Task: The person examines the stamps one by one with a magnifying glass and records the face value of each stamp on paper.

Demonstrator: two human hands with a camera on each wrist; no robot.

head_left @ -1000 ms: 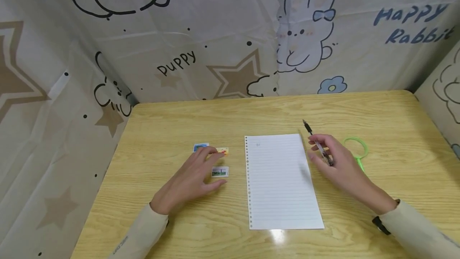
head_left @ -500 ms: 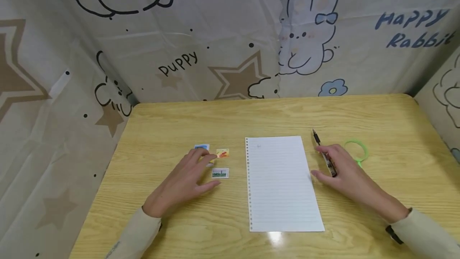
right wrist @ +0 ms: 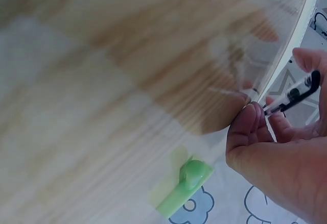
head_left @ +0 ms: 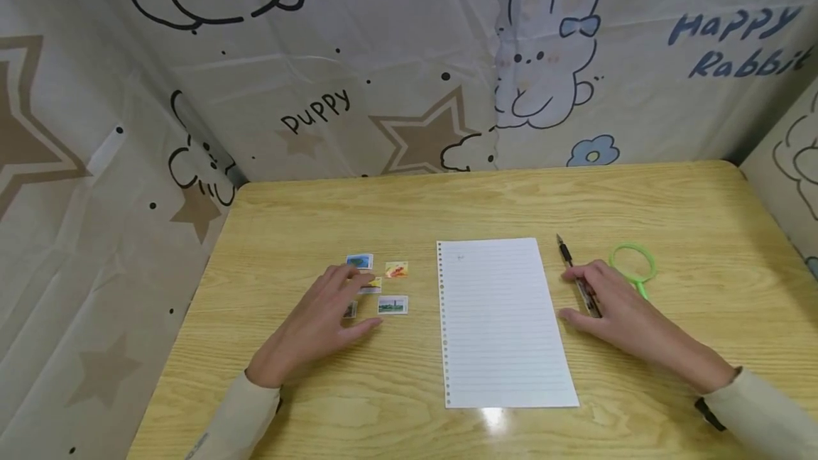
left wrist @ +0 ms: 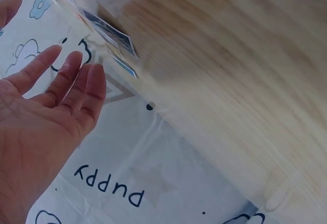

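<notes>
In the head view my left hand [head_left: 319,325] hovers over several small stamps, fingers bent loosely and thumb apart, holding nothing. A blue stamp [head_left: 360,260], a yellow-and-red stamp [head_left: 397,270] and a green landscape stamp [head_left: 393,305] show well. Fingers partly cover a yellow stamp [head_left: 372,285] and a dark one [head_left: 350,310]. My right hand [head_left: 623,311] is over a black-and-clear pen [head_left: 565,253] lying right of the paper, its thumb apart from the pen. The right wrist view shows the pen [right wrist: 294,97] between thumb and fingers, apparently not pinched.
A lined sheet of paper [head_left: 505,332] with punched holes and a small mark near its top lies between the hands. Behind the right hand is a green magnifying glass [head_left: 655,263]. Printed cloth [head_left: 409,55] hangs around the wooden table [head_left: 319,211].
My right hand has lowered the pen to the table right of the paper and loosened its fingers. The left hand has drawn back leftward, uncovering more of the stamps.
</notes>
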